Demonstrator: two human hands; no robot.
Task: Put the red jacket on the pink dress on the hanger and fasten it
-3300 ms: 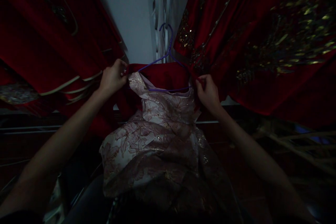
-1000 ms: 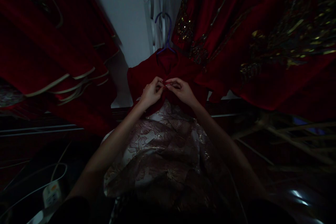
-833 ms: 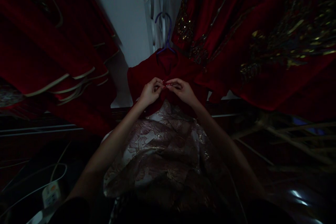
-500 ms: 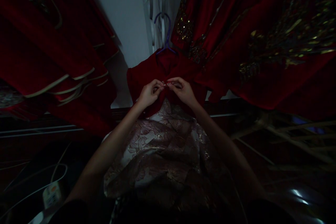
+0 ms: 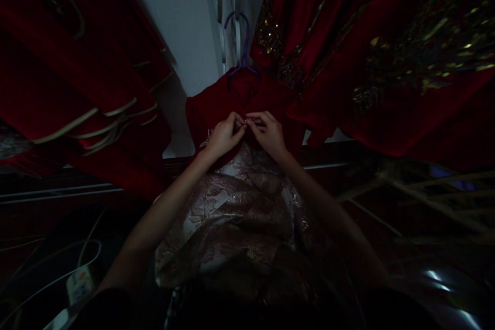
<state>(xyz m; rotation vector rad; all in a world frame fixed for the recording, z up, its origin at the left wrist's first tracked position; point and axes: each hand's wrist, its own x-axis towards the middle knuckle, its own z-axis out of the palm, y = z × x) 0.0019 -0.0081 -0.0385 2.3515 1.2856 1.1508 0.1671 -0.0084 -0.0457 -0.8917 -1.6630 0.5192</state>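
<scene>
A red garment (image 5: 211, 100) hangs in front of me on a purple hanger (image 5: 245, 41). My left hand (image 5: 226, 134) and my right hand (image 5: 268, 134) meet at its front, below the neckline. Both are closed in a pinch, fingertips almost touching. Something small and shiny shows between the fingertips, too small and dark to name. Beaded trim (image 5: 209, 135) glints beside my left hand. Patterned, shimmering fabric (image 5: 232, 206) spreads below the hands, between my forearms.
Red garments with pale piping (image 5: 81, 118) hang at the left. A red garment with gold sequins (image 5: 436, 46) hangs at the right. A power strip (image 5: 80, 284) with a white cable lies lower left. Wooden bars (image 5: 421, 196) stand at the right.
My left hand has turned and shifted slightly to the right, closer to the right fingertips. Beaded trim beside it now shows more. The view has moved slightly.
</scene>
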